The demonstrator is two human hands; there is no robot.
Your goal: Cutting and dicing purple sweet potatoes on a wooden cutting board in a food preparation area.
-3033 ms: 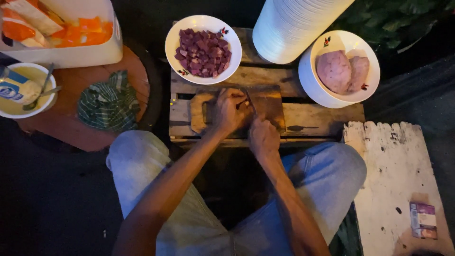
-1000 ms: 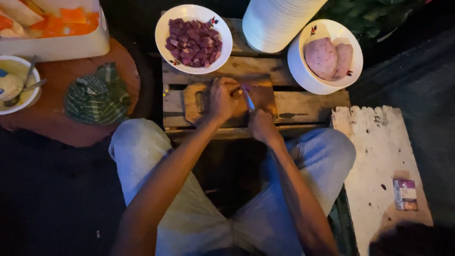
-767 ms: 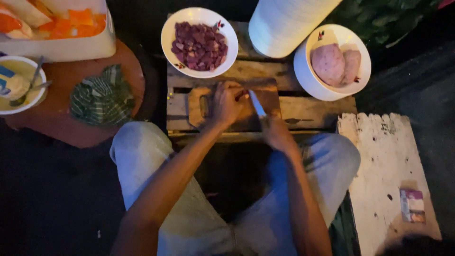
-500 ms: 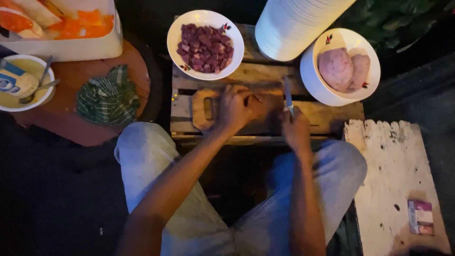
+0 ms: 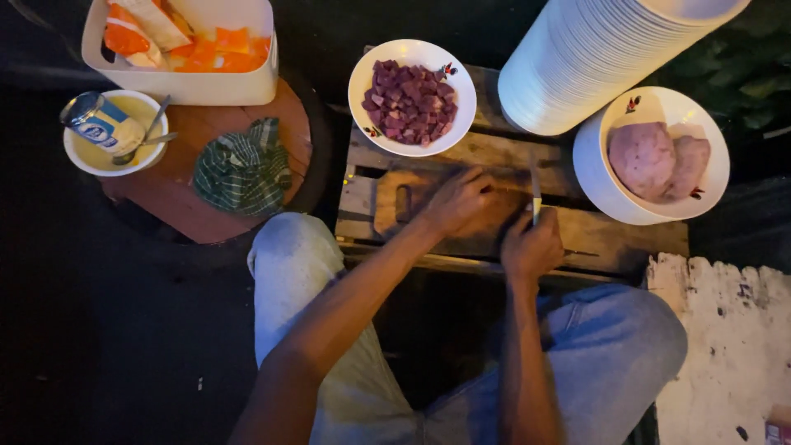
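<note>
The left hand (image 5: 461, 202) lies flat on the brown wooden cutting board (image 5: 412, 198) atop the slatted wooden crate (image 5: 610, 239), its fingers together, possibly pressing something too dim to make out. Just beside it, the right hand (image 5: 531, 247) has its fingers clamped on a narrow-bladed knife (image 5: 535, 188), blade pointing toward the white bowl of diced purple cubes (image 5: 412, 95).

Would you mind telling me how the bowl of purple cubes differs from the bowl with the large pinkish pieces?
The bowl of purple cubes holds many small diced pieces, while the bowl of pinkish pieces holds a couple of big uncut ones. The cube bowl sits above the left hand; the other lies beyond the right hand, beside the stack of plates. The cubes are dark purple, the big pieces pale pink. Both are white, round, with small rim motifs, on the wooden crate.
</note>
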